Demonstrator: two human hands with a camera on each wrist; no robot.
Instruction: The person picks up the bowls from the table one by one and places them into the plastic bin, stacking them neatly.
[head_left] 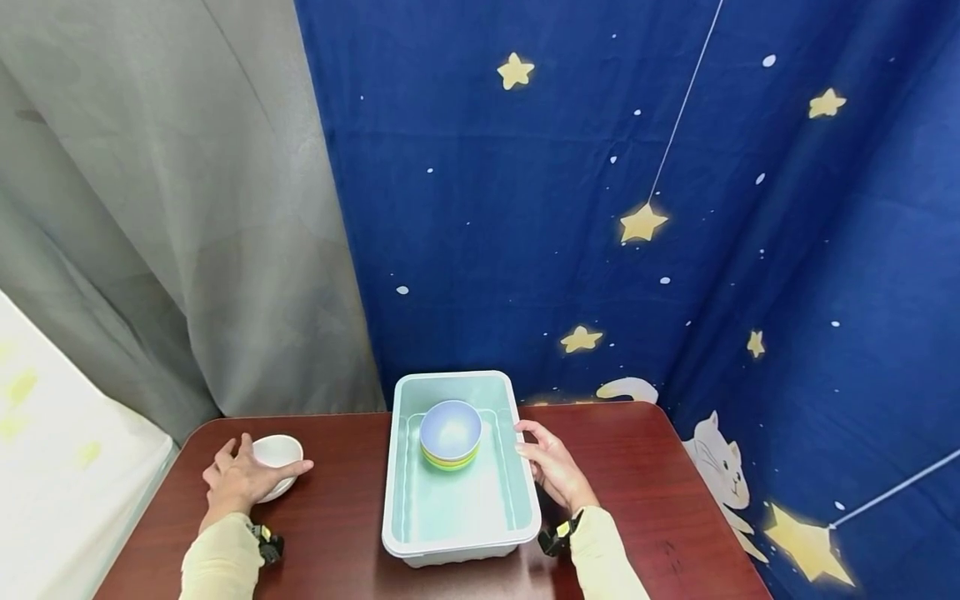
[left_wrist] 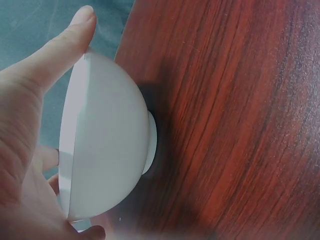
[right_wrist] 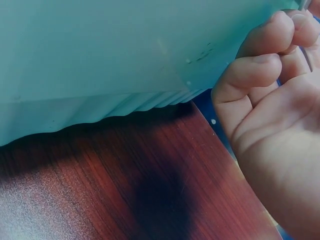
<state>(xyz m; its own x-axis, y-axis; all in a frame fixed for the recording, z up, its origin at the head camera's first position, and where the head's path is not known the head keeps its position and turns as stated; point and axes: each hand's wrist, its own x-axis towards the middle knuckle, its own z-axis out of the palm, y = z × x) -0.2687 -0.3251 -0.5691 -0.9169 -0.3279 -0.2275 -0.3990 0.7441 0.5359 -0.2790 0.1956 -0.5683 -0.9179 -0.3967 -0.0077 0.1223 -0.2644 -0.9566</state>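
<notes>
On the left of the table, my left hand spans a white bowl, thumb at one side of the rim and fingers at the other. The bowl stands upright in the head view, its foot close to the tabletop in the left wrist view. At the middle is a pale green plastic bin. My right hand holds its right rim with thumb and forefinger; the other fingers curl outside the wall. Inside the bin, toward the back, sits a stack of bowls, lavender on top, yellow and green below.
The reddish-brown wooden table carries the bin and bowl. Behind it hang a grey curtain and a blue star-patterned curtain. A white surface with yellow marks lies beyond the table's left edge.
</notes>
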